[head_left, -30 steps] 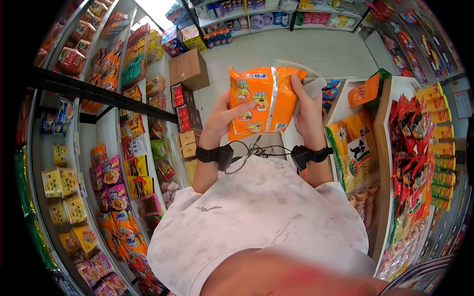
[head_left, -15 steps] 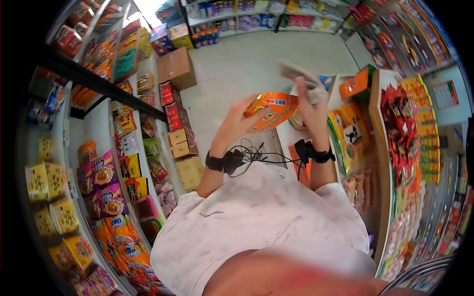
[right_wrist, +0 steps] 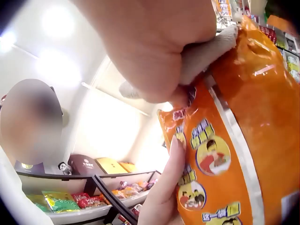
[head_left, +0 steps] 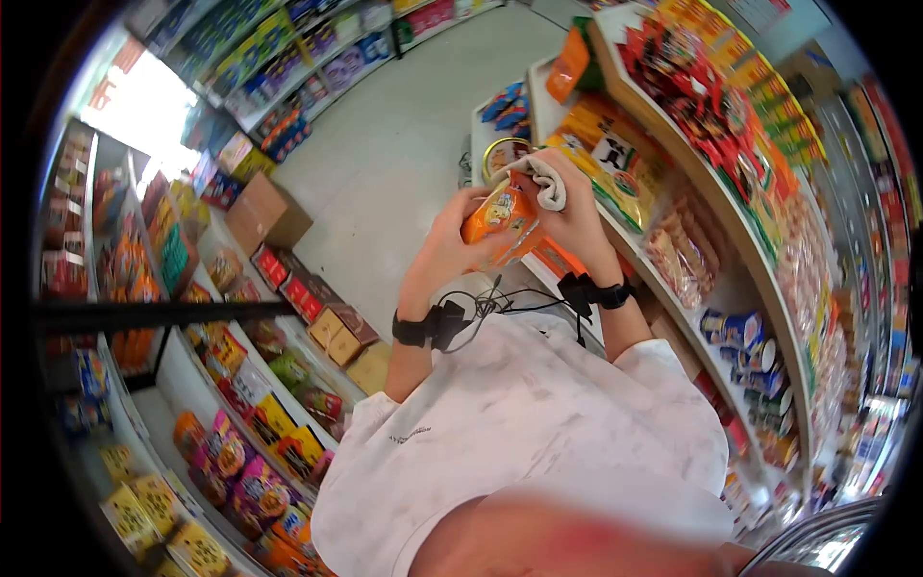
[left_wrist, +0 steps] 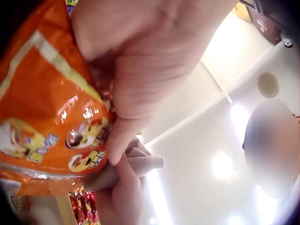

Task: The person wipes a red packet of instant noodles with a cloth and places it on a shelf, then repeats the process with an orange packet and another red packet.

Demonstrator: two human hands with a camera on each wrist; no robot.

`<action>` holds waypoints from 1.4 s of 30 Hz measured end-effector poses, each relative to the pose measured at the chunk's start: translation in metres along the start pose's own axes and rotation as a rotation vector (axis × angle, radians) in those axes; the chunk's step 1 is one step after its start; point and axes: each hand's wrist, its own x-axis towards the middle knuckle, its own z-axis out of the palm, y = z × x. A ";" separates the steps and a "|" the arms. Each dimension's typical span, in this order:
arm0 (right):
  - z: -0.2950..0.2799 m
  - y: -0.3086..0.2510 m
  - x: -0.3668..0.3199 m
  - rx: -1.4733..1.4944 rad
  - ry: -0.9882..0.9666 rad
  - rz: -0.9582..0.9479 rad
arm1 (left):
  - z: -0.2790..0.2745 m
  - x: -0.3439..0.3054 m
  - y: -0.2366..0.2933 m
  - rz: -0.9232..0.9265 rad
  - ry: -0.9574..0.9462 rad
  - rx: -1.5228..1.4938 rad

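Note:
An orange glossy packet [head_left: 502, 219] with cartoon pictures is held in front of the chest, tilted. My left hand [head_left: 452, 240] grips its left side, the thumb lying over the printed face [left_wrist: 51, 117]. At the packet's upper right edge, my right hand [head_left: 574, 207] holds a folded grey cloth [head_left: 546, 183] against it. In the right wrist view the cloth [right_wrist: 206, 56] is bunched under the curled right hand [right_wrist: 154, 51], beside the packet's top edge [right_wrist: 234, 122]. Part of the packet is hidden behind the fingers.
Shelves with snack bags [head_left: 260, 490] run along the left, with a cardboard box [head_left: 267, 213] and small cartons at their foot. To the right stands a white shelf unit with yellow bags [head_left: 615, 159], red packets [head_left: 687, 96] and cans [head_left: 740, 332]. Tiled floor [head_left: 385, 144] lies ahead.
The packet has turned from facing up broadly to a tilted, narrower view. The right hand with the cloth lifted away from it, then came back against it. The view has swung toward the right-hand shelves.

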 end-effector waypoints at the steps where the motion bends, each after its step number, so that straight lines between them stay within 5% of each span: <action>1: -0.009 0.002 -0.006 -0.015 0.082 -0.004 | 0.008 0.004 0.005 -0.037 -0.080 0.014; 3: -0.033 0.007 -0.018 -0.021 0.230 -0.011 | 0.029 0.016 0.019 -0.111 -0.233 0.048; 7: -0.086 0.031 -0.041 -0.150 0.401 0.014 | 0.101 0.047 0.018 -0.094 -0.215 0.087; 10: -0.132 0.034 -0.065 -0.480 0.258 -0.064 | 0.169 0.073 0.025 -0.081 -0.223 0.209; 15: -0.225 0.057 -0.134 -0.458 0.136 -0.051 | 0.261 0.117 0.021 -0.024 -0.342 0.229; 20: -0.328 0.078 -0.202 -0.610 0.464 0.209 | 0.342 0.141 0.044 -0.195 -0.500 -0.010; 24: -0.360 0.065 -0.226 -0.542 0.751 0.209 | 0.405 0.163 0.061 -0.186 -0.323 -0.199; 25: -0.362 0.057 -0.229 -0.605 0.640 0.240 | 0.421 0.169 0.058 -0.134 -0.302 -0.198; 28: -0.347 0.069 -0.226 -0.125 0.785 0.269 | 0.472 0.164 0.091 0.037 -0.247 -0.290; 29: -0.350 0.087 -0.233 -0.002 0.792 0.182 | 0.481 0.161 0.085 0.066 -0.376 -0.376; 32: -0.371 0.106 -0.249 1.375 0.856 -0.098 | 0.507 0.182 0.067 0.700 -0.492 0.170; 37: -0.439 0.126 -0.254 0.181 1.149 0.407 | 0.561 0.218 0.042 0.928 -0.398 0.684; 39: -0.456 0.139 -0.264 0.025 1.337 0.572 | 0.577 0.224 0.015 0.777 -0.497 0.660; 42: -0.475 0.136 -0.275 0.020 1.527 0.442 | 0.591 0.229 -0.006 0.778 -0.546 0.674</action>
